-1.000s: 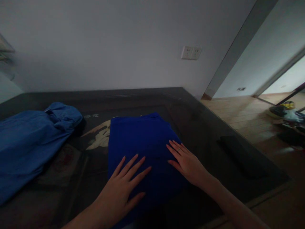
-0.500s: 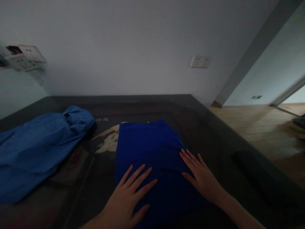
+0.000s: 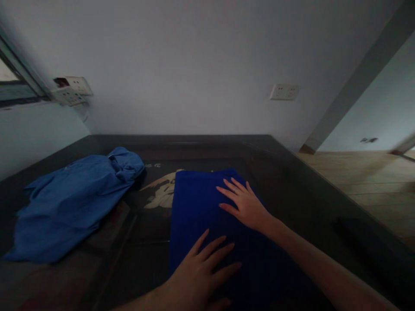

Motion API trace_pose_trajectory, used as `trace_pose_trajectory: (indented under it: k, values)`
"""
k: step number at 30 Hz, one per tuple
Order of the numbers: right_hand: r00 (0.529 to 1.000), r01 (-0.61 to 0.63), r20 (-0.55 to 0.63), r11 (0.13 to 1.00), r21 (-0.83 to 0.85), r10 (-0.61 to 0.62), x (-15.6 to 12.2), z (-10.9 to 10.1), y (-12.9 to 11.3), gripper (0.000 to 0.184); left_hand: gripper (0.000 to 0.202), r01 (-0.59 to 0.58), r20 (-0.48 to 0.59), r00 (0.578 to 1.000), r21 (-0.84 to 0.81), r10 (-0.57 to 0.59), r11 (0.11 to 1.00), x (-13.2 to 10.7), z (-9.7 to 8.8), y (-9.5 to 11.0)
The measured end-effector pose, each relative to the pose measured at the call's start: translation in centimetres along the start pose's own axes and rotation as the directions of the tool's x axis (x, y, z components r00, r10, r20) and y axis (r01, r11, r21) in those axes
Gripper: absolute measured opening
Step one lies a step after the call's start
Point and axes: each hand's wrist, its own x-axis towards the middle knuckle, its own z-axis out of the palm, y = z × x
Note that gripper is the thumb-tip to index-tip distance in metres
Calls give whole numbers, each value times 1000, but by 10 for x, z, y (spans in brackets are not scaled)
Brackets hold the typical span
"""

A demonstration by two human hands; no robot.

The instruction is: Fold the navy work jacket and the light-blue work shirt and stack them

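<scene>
A royal-blue cloth garment (image 3: 194,201), folded into a long flat shape, lies on the dark tabletop (image 3: 145,259) in front of me. My left hand (image 3: 204,272) rests over its near part with the fingers spread. Farther up, my right hand (image 3: 244,201) lies on the upper right part of the cloth, fingers stretched out and apart. Neither hand grips anything. The near end of the garment fades into shadow, so its kind cannot be made out.
A crumpled denim-blue garment (image 3: 74,203) lies on the left of the table. At the right edge is a dark flat object (image 3: 366,242). Behind the table stands a pale wall with a socket plate (image 3: 284,92); wooden floor (image 3: 356,172) shows at the right.
My right hand has moved from the garment's right edge up and inward onto its upper part. The left hand stays spread on the near part. The view has shifted slightly left.
</scene>
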Motion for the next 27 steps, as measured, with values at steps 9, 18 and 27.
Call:
trace_pose_trajectory:
  k: [9, 18, 27]
  values:
    - [997, -59, 52, 998, 0, 59, 19, 54, 52, 59, 56, -97, -200, 968, 268, 153, 959, -2, 50, -18]
    - [999, -36, 18, 999, 2, 36, 18, 57, 52, 58, 47, -113, -196, 971, 122, 135, 986, -1, 31, -17]
    - [999, 39, -39, 997, 66, -36, 10, 23, 41, 53, 41, 152, -261, 945, -190, -199, 970, -1, -5, -43]
